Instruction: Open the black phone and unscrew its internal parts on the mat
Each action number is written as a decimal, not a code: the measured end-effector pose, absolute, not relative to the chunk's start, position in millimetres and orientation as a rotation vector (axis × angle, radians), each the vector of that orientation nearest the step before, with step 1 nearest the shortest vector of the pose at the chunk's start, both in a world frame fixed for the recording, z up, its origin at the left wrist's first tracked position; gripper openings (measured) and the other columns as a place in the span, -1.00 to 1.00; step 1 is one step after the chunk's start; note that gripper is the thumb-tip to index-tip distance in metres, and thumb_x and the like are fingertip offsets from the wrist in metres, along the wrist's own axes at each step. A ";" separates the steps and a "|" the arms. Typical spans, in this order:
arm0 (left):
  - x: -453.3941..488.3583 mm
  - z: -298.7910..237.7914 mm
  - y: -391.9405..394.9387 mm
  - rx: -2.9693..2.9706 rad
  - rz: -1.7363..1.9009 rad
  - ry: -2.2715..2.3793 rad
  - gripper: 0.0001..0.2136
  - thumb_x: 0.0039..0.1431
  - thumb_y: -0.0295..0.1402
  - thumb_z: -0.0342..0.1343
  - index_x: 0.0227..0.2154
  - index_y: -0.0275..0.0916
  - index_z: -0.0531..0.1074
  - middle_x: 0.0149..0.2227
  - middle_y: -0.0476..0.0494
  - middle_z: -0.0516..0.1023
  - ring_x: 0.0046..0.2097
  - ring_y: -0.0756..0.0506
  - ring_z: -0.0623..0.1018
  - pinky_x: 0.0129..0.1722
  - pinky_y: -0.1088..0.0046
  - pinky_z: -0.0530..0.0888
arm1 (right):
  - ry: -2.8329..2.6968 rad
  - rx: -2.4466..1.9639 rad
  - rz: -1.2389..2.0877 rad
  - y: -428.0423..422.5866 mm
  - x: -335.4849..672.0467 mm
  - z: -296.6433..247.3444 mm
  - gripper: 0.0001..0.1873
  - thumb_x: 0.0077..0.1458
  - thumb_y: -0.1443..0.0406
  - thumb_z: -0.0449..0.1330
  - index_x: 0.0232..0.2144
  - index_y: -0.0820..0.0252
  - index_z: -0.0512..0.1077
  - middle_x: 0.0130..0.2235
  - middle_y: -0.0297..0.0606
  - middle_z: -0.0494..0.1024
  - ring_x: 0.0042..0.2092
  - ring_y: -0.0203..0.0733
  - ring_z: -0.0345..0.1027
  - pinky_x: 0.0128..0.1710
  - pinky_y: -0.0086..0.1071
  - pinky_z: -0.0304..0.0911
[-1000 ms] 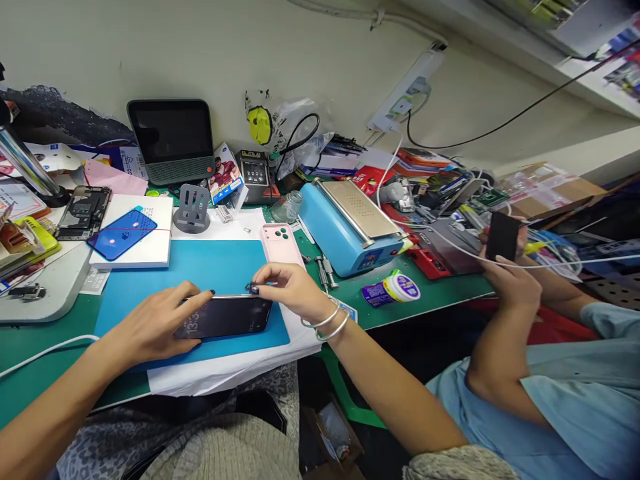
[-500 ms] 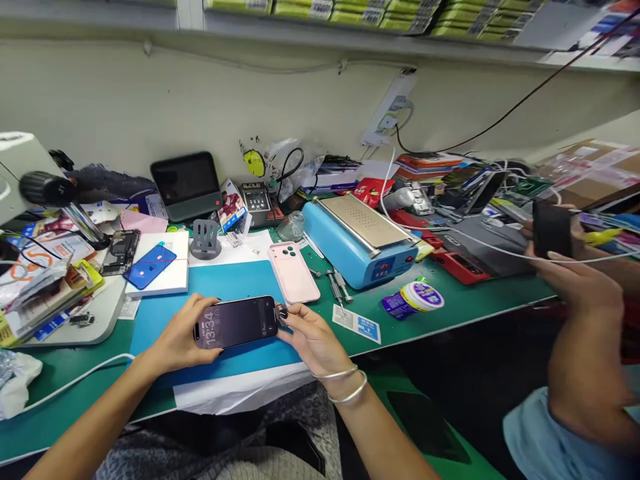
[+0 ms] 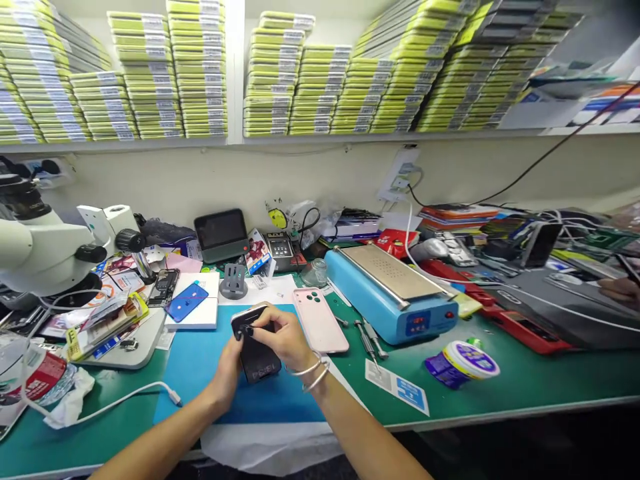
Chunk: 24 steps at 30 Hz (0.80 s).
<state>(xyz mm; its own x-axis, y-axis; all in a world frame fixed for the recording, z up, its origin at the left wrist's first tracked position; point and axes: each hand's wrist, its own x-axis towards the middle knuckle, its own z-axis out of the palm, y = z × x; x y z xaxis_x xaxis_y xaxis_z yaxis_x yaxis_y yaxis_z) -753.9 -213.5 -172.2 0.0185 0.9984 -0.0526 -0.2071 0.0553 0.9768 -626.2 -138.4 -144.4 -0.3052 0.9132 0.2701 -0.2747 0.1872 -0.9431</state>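
The phone [image 3: 259, 363], flat before, now stands on end. Left hand [image 3: 227, 373] clasps its side, right hand [image 3: 285, 337] pinches its top; pink case [image 3: 320, 320] lies at two o'clock.

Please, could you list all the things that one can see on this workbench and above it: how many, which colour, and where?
phone: one, black, held tilted over the mat
mat: one, blue, front middle of the bench
bench: one, green top
case: one, pink, lying at the mat's right edge
machine: one, light blue with a metal top, right of the case
tub: one, white lid and purple label, right front
microscope: one, white, far left
cable: one, white, left front
box: one, white, behind the mat
screen: one, dark, by the wall
packs: many, yellow-green, stacked on the shelf
co-worker's hand: one, right edge
left hand: holds the phone low down
right hand: grips the phone's top
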 end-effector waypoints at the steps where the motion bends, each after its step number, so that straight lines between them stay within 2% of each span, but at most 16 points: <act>1: -755.4 -170.4 -212.8 0.960 1.270 1.046 -0.25 0.13 0.34 -0.08 0.02 -0.27 0.43 0.02 -0.32 0.52 0.05 -0.27 0.51 0.03 0.11 0.44 | -1.411 -0.638 1.358 -142.1 -627.3 -144.4 -0.81 -0.29 0.31 0.46 -0.64 0.17 0.50 -0.44 -0.31 0.53 -0.34 -0.24 0.40 -0.28 -0.38 0.28; 4: -762.7 -164.1 -209.2 0.811 1.310 0.989 -0.27 0.15 0.33 -0.07 -0.08 -0.31 0.48 -0.13 -0.26 0.57 -0.06 -0.23 0.55 -0.03 0.14 0.45 | -1.476 -0.541 1.309 -150.9 -629.7 -145.8 -0.84 -0.21 0.28 0.42 -0.62 0.15 0.50 -0.34 -0.26 0.57 -0.25 -0.18 0.47 -0.19 -0.33 0.35; 7: -771.1 -157.7 -205.7 0.715 1.356 0.959 -0.45 0.27 0.17 0.00 -0.20 -0.31 0.48 -0.28 -0.12 0.55 -0.23 -0.12 0.55 -0.15 0.25 0.48 | -1.487 -0.454 1.253 -155.1 -633.4 -147.6 -0.82 -0.15 0.25 0.42 -0.59 0.15 0.49 -0.18 -0.18 0.59 -0.11 -0.10 0.51 -0.07 -0.24 0.40; 9: -775.6 -154.0 -206.0 0.676 1.384 0.932 -0.55 0.32 0.06 0.04 -0.23 -0.31 0.47 -0.31 -0.08 0.53 -0.29 -0.08 0.53 -0.21 0.31 0.49 | -1.457 -0.426 1.194 -157.8 -635.6 -149.6 -0.83 -0.07 0.25 0.41 -0.56 0.14 0.49 -0.11 -0.17 0.59 -0.03 -0.08 0.51 -0.01 -0.19 0.41; 12: -780.4 -150.8 -210.2 0.655 1.416 0.865 -0.58 0.31 0.02 0.07 -0.24 -0.32 0.47 -0.26 -0.11 0.54 -0.22 -0.10 0.55 -0.14 0.28 0.49 | -1.369 -0.460 1.049 -165.0 -636.7 -154.0 -0.94 0.07 0.32 0.33 -0.43 0.09 0.50 -0.11 -0.24 0.57 -0.03 -0.17 0.51 -0.01 -0.23 0.43; 16: -784.1 -151.6 -214.6 0.644 1.432 0.778 -0.55 0.22 0.06 0.13 -0.26 -0.31 0.50 -0.25 -0.13 0.57 -0.15 -0.14 0.56 -0.02 0.18 0.45 | -1.354 -0.551 0.819 -180.2 -637.3 -158.3 -0.77 0.10 0.48 0.27 -0.29 0.02 0.55 -0.22 -0.33 0.58 -0.14 -0.30 0.49 -0.12 -0.38 0.42; 21: -785.6 -153.4 -213.9 0.596 1.455 0.742 -0.58 -0.01 -0.01 0.28 -0.29 -0.32 0.54 -0.21 -0.18 0.60 -0.07 -0.18 0.54 0.08 0.17 0.39 | -1.408 -0.586 0.643 -189.9 -645.1 -160.0 -0.72 0.06 0.55 0.26 -0.30 0.05 0.55 -0.24 -0.33 0.60 -0.17 -0.25 0.48 -0.14 -0.30 0.42; 24: -785.4 -152.5 -213.4 0.551 1.465 0.744 -0.62 -0.08 -0.09 0.29 -0.32 -0.32 0.56 -0.22 -0.20 0.61 -0.07 -0.21 0.55 0.07 0.20 0.39 | -1.424 -0.600 0.592 -188.6 -648.6 -161.7 -0.72 0.05 0.56 0.26 -0.31 0.08 0.54 -0.25 -0.31 0.60 -0.17 -0.24 0.48 -0.14 -0.27 0.42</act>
<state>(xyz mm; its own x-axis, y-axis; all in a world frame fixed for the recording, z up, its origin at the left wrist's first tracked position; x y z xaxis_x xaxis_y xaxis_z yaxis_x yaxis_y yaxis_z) -785.4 -213.4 -152.5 -0.0437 0.9928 -0.1116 -0.6760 0.0529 0.7350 -648.6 -188.6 -161.7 0.0591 0.6949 0.7167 -0.0182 0.7185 -0.6952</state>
